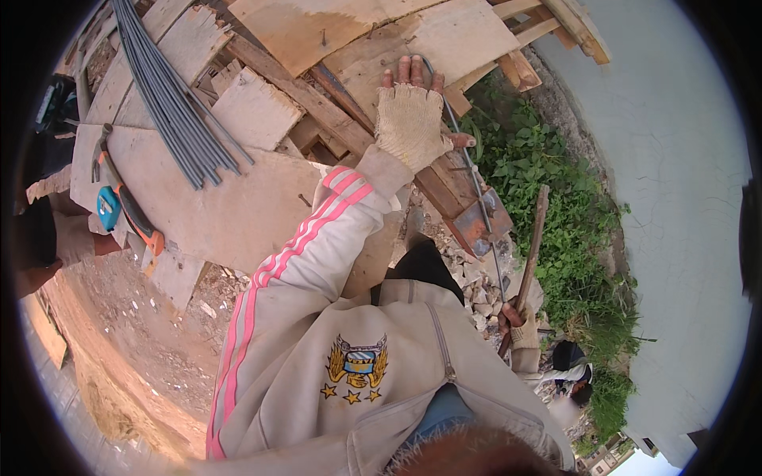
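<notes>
My left hand [414,119], in a cream knit glove with bare fingertips, lies flat on the boards with its fingers stretched out. Beside it runs a thin grey steel rod [479,184], curved at its far end, and my thumb reaches across it. The rod passes over a rusty metal plate [481,222] fixed to a wooden beam [441,189]. Lower right, my gloved right hand [516,324] is closed round a long brown bar [534,246] where the rod's near end meets it. Whether it also grips the rod, I cannot tell.
A bundle of steel rods [171,103] lies on the boards at left, near a claw hammer [119,190] and a teal tape measure [108,209]. Nails stick up from the planks. Green plants [548,182] and a pale wall [675,159] stand at right; another person [48,238] is at far left.
</notes>
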The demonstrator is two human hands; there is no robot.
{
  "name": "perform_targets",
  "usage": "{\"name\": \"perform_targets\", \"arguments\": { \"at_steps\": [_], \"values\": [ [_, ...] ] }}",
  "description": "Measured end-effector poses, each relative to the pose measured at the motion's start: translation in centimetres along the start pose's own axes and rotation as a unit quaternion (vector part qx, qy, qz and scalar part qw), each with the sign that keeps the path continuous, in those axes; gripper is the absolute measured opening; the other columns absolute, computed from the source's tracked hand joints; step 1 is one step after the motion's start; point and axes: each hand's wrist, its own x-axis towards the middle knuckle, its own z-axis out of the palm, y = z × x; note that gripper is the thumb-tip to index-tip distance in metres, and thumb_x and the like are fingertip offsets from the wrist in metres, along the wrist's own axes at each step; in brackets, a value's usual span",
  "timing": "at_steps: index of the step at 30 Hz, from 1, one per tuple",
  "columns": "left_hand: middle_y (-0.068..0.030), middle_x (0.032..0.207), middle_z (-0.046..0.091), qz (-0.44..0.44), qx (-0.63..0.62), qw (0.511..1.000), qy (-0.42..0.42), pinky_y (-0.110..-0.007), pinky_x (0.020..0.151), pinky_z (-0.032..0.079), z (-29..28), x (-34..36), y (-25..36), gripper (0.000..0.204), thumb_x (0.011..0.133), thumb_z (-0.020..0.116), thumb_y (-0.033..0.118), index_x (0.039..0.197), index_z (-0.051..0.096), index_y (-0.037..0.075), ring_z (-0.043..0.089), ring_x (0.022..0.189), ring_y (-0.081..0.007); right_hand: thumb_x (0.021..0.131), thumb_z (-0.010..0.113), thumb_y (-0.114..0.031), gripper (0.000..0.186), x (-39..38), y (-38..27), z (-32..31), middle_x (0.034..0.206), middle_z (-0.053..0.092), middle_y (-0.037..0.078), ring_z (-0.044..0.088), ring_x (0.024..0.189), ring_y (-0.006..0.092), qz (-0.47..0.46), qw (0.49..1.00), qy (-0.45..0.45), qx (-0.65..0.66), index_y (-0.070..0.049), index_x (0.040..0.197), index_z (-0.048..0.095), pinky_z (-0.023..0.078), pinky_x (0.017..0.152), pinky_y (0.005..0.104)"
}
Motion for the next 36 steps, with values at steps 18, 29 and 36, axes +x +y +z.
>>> {"name": "perform_targets", "arguments": {
  "at_steps": [18,29,36],
  "values": [
    [-0.0265,0.163,0.034,-0.006,0.062,0.998,0.011,-0.056,0.126,0.019,-2.2,-1.0,1.9,0.114,0.076,0.066,0.076,0.154,0.040,-0.003,0.029,0.153,-0.0391,0.093,0.076,-0.033,0.037,-2.7,-2.5,-1.9,0.074,0.061,0.010,0.060,0.071,0.0183,-0.203,0.880,0.173,-0.393,0.001,0.097,0.065,0.046,0.066,0.0387],
    [-0.0312,0.160,0.035,-0.025,0.115,0.992,-0.045,-0.051,0.125,0.023,-2.1,-0.8,2.5,0.126,0.076,0.063,0.084,0.154,0.034,-0.011,0.036,0.150,-0.0397,0.097,0.073,-0.032,0.036,-3.8,-2.9,-9.8,0.065,0.050,0.006,0.044,0.059,0.0141,-0.301,0.869,0.066,-0.388,0.002,0.102,0.065,0.038,0.054,0.0329],
    [-0.0322,0.149,0.050,-0.047,0.102,0.981,-0.160,-0.053,0.121,0.030,-5.3,-0.7,4.3,0.122,0.076,0.063,0.085,0.149,0.043,-0.010,0.048,0.141,-0.0412,0.100,0.067,-0.044,0.048,1.2,-3.8,-13.2,0.063,0.051,0.015,0.046,0.057,0.0255,-0.306,0.843,-0.022,-0.443,0.003,0.093,0.063,0.041,0.056,0.0399]
  ]
}}
